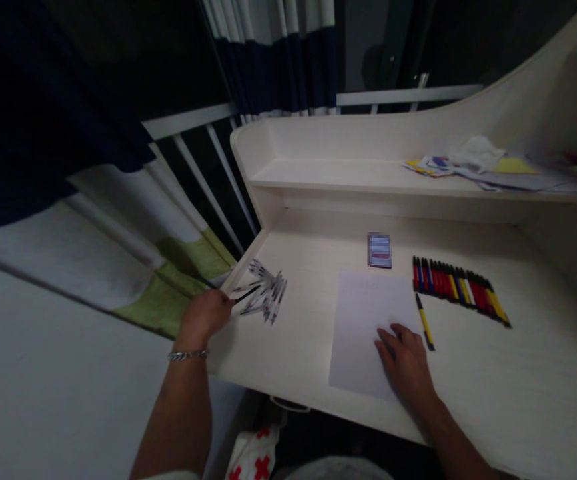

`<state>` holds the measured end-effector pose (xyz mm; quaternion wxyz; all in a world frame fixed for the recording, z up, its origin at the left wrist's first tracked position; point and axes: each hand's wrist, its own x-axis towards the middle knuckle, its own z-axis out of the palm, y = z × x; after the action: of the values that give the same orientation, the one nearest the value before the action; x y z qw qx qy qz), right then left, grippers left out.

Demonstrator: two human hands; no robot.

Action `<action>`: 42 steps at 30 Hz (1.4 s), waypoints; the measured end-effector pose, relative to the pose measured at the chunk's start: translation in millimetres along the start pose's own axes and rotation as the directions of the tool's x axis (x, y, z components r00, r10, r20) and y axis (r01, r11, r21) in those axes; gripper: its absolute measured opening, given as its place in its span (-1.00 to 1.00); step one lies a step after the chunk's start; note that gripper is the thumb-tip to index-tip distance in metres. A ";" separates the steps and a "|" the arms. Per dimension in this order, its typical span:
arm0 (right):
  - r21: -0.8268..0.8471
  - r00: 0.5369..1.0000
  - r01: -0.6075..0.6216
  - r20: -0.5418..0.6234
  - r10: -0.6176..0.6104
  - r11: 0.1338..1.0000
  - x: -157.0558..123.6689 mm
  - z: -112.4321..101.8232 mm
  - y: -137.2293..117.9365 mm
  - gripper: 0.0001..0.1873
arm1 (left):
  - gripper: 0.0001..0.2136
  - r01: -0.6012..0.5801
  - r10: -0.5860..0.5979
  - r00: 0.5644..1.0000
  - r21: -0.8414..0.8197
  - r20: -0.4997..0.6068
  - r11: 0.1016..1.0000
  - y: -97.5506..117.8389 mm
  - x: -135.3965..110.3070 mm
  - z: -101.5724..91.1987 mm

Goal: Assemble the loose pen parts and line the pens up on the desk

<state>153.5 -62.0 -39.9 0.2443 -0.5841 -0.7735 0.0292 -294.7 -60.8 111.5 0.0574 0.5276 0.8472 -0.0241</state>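
At the desk's left edge, my left hand is closed with its fingers pinching the near end of a dark pen. The pen's far end reaches a loose heap of white and grey pens. My right hand rests on the lower right part of a white sheet of paper, holding nothing, its fingers apart. Just right of that hand lies a single yellow pen with black ends. Beyond it, red, yellow, blue and white pens with black caps lie side by side in a row.
A phone-sized card or device with a blurred face lies beyond the paper. The white desk has a raised shelf at the back, with papers and a crumpled tissue on its right. Curtains hang at the left.
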 end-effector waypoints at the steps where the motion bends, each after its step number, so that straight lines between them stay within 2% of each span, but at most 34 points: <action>1: 0.003 1.000 0.000 -0.002 0.000 1.000 0.1 0.0 -0.1 -0.64 | -0.73 0.009 -0.009 1.000 -0.017 -0.002 1.000 -3.3 -6.9 -5.2; 4: 0.011 1.000 -0.007 -0.010 0.007 1.000 0.4 -0.8 -1.5 -0.64 | -0.70 0.017 -0.026 0.998 -0.136 -0.060 0.991 -0.9 -29.6 -9.5; 6: 0.015 1.000 -0.016 -0.004 0.016 1.000 1.0 -2.3 -3.4 -0.65 | -0.69 -0.021 -0.009 0.995 -0.284 -0.101 0.959 18.2 -44.3 1.0; 9: 0.016 0.999 -0.033 0.025 0.033 0.999 2.4 -5.8 -7.0 -0.66 | -0.70 -0.061 0.026 0.997 -0.530 -0.074 0.846 75.2 -64.8 33.8; 12: 0.013 0.997 -0.060 0.059 0.059 0.998 4.1 -10.2 -10.9 -0.66 | -0.73 -0.142 0.108 0.990 -0.607 -0.092 0.782 146.6 -84.0 69.5; 15: 0.021 0.994 -0.080 0.080 0.078 0.997 5.6 -15.2 -15.0 -0.65 | -0.74 -0.236 0.198 0.972 -0.596 -0.129 0.767 204.9 -97.5 91.3; 17: 0.028 0.992 -0.093 0.089 0.090 0.995 6.4 -18.1 -17.3 -0.64 | -0.72 -0.305 0.270 0.952 -0.539 -0.145 0.785 230.2 -102.1 97.5; 19: 0.034 0.989 -0.109 0.101 0.105 0.993 7.1 -19.9 -18.7 -0.64 | -0.72 -0.318 0.294 0.947 -0.471 -0.126 0.823 245.7 -104.4 100.4; 24: 0.044 0.985 -0.123 0.129 0.117 0.991 8.1 -21.7 -19.4 -0.63 | -0.70 -0.308 0.311 0.949 -0.345 -0.047 0.887 259.7 -106.8 105.5; 32: 0.054 0.985 -0.121 0.133 0.113 0.991 8.9 -23.5 -20.1 -0.63 | -0.74 -0.327 0.387 0.917 -0.374 0.098 0.868 256.3 -87.3 107.2; 36: 0.048 0.983 -0.122 0.144 0.114 0.991 8.7 -25.4 -20.7 -0.63 | -0.75 -0.361 0.435 0.896 -0.426 0.088 0.830 251.6 -83.2 105.6; 39: 0.049 0.980 -0.121 0.165 0.111 0.991 9.6 -30.1 -20.2 -0.64 | -0.74 -0.399 0.477 0.877 -0.481 0.048 0.781 244.6 -87.9 106.9; 42: 0.062 0.971 -0.127 0.211 0.111 0.990 18.1 -37.1 -19.7 -0.68 | -0.74 -0.399 0.479 0.878 -0.532 0.013 0.747 235.6 -94.6 110.4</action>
<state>147.6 -60.5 5.5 0.1819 -0.6137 -0.7566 0.1333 -34.2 -52.2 18.2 0.2631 0.6740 0.6670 0.1776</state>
